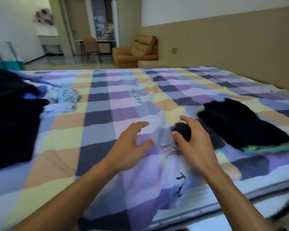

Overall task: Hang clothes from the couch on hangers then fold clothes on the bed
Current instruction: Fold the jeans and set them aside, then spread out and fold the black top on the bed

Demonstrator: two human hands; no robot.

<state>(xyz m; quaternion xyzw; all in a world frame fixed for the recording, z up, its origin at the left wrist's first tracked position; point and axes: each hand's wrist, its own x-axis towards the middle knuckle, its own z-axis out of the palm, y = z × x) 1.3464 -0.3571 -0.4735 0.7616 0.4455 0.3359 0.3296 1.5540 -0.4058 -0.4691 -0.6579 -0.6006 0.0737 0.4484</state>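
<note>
Near the middle of the bed (107,97), over its checked cover, the right hand (195,144) holds a small dark bundle (182,130), blurred, with fingers (188,120) curled over it and the thumb against its near side. Just to its left, the left hand (132,147) hovers over the cover, fingers spread wide and slightly bent, holding nothing. To the right lies a folded dark stack (240,122) on top of a green garment (265,148). At the left edge a loose dark heap (12,117) lies beside a pale floral garment (62,95) and a white piece (60,108). Far across the room stands a tan couch (137,50).
</note>
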